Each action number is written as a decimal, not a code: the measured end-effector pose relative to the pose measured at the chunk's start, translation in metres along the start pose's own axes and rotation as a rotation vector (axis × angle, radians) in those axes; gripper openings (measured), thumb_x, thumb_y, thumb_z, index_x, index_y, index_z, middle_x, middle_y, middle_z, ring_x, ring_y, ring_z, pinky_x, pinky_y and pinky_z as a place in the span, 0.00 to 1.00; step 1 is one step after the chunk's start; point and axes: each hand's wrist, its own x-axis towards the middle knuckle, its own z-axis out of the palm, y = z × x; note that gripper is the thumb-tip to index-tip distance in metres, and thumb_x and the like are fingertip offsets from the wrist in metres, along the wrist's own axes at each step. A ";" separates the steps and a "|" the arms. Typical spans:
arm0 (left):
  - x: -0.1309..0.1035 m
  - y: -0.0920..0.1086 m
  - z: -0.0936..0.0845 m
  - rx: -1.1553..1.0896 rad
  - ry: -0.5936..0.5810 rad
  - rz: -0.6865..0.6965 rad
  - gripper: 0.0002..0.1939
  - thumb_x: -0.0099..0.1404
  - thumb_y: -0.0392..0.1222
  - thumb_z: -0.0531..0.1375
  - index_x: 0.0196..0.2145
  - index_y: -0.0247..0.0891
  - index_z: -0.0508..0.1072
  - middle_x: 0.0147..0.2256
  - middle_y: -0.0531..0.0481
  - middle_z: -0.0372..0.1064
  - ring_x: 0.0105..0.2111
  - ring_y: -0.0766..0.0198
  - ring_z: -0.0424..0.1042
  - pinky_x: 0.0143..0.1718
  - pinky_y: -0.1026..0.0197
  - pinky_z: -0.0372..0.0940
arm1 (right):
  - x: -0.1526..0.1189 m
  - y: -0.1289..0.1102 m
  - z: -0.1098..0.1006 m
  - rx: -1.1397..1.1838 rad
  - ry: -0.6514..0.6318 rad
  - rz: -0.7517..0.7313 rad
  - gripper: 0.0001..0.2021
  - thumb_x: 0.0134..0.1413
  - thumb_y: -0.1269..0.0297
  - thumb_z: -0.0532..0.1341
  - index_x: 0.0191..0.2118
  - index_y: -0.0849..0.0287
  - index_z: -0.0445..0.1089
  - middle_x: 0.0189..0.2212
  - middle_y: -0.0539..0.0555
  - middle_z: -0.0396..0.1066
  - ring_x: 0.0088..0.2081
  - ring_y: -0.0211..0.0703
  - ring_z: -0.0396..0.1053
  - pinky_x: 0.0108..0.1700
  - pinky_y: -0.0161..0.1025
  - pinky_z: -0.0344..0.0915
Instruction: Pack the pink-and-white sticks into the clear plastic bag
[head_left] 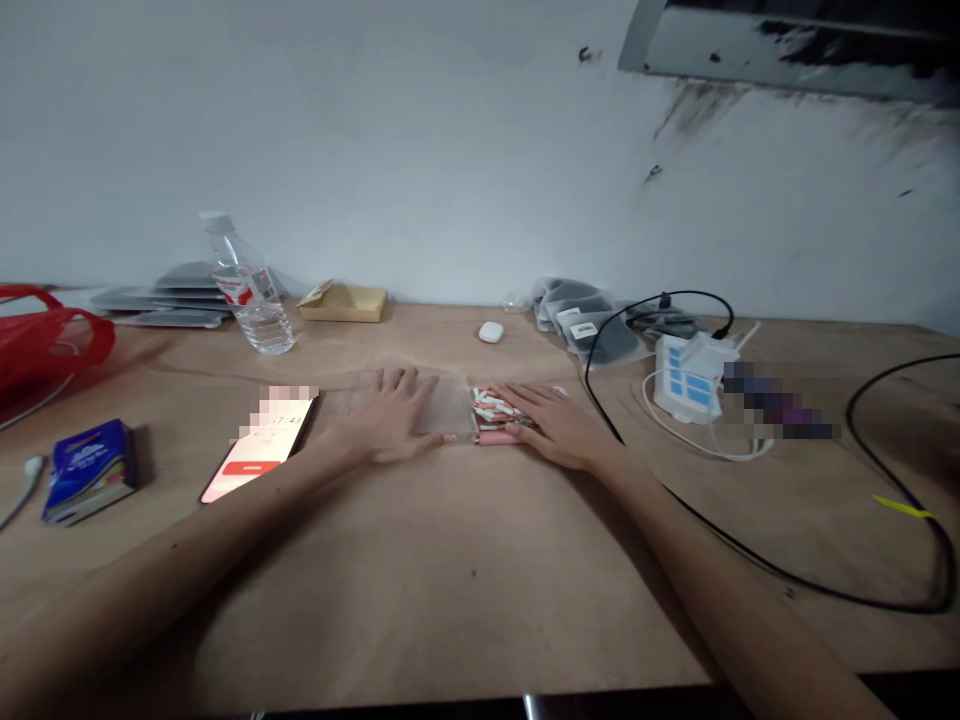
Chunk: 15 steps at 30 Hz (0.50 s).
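On the brown tabletop (450, 570), my left hand (394, 415) lies flat with its fingers spread. Beneath and beside it is a clear, flat plastic sheet or bag (448, 400). My right hand (555, 425) rests palm down with fingers extended, over a clear packet of small white and pinkish pieces (491, 405). A pink strip (495, 437) runs along the packet's near edge, close to my right thumb. The right part of the packet is hidden under that hand, and I cannot tell whether the sheet and packet are one piece.
Left of my hands lie a lit phone (259, 450), a blue tissue pack (91, 470) and a red bag (52, 340). Behind stand a water bottle (251, 290), cardboard tray (345, 303), white case (491, 332) and grey packets (585, 320). A power strip (686, 380) and black cable (795, 597) are right.
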 end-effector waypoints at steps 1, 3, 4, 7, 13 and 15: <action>0.000 0.000 -0.002 -0.004 0.000 -0.001 0.43 0.66 0.69 0.50 0.67 0.35 0.56 0.61 0.32 0.59 0.61 0.37 0.57 0.62 0.35 0.47 | 0.001 -0.001 0.001 -0.012 0.001 0.021 0.27 0.71 0.49 0.49 0.70 0.48 0.54 0.67 0.56 0.60 0.65 0.58 0.60 0.62 0.61 0.59; -0.001 0.001 -0.005 -0.006 -0.007 -0.010 0.43 0.67 0.70 0.49 0.67 0.35 0.56 0.61 0.33 0.59 0.60 0.38 0.57 0.62 0.35 0.48 | 0.002 -0.004 0.003 -0.040 0.000 0.067 0.26 0.72 0.50 0.45 0.69 0.50 0.57 0.67 0.57 0.61 0.65 0.58 0.61 0.62 0.60 0.59; -0.002 0.002 -0.006 -0.005 -0.013 -0.015 0.43 0.67 0.70 0.48 0.67 0.35 0.55 0.61 0.32 0.58 0.60 0.38 0.57 0.61 0.35 0.48 | 0.003 -0.005 0.004 -0.056 0.000 0.088 0.26 0.73 0.51 0.44 0.69 0.52 0.58 0.66 0.58 0.61 0.64 0.58 0.61 0.62 0.60 0.59; -0.003 0.002 -0.008 -0.003 -0.018 0.002 0.43 0.67 0.70 0.48 0.67 0.33 0.54 0.61 0.32 0.58 0.60 0.38 0.57 0.61 0.35 0.49 | 0.004 -0.007 0.006 -0.081 -0.002 0.088 0.26 0.73 0.52 0.42 0.68 0.54 0.59 0.65 0.60 0.63 0.63 0.57 0.62 0.61 0.59 0.59; -0.004 0.010 -0.007 0.035 -0.052 0.096 0.47 0.65 0.73 0.49 0.67 0.33 0.54 0.64 0.29 0.54 0.63 0.36 0.54 0.63 0.36 0.47 | 0.004 -0.016 0.010 -0.041 0.085 -0.023 0.22 0.72 0.55 0.46 0.63 0.55 0.65 0.61 0.59 0.69 0.59 0.56 0.67 0.58 0.57 0.61; -0.004 0.014 -0.005 0.046 -0.055 0.090 0.48 0.65 0.73 0.47 0.68 0.33 0.53 0.65 0.28 0.52 0.65 0.35 0.52 0.64 0.35 0.44 | 0.005 -0.023 0.015 -0.004 0.157 0.003 0.22 0.70 0.56 0.49 0.62 0.59 0.66 0.59 0.62 0.71 0.58 0.58 0.68 0.58 0.59 0.61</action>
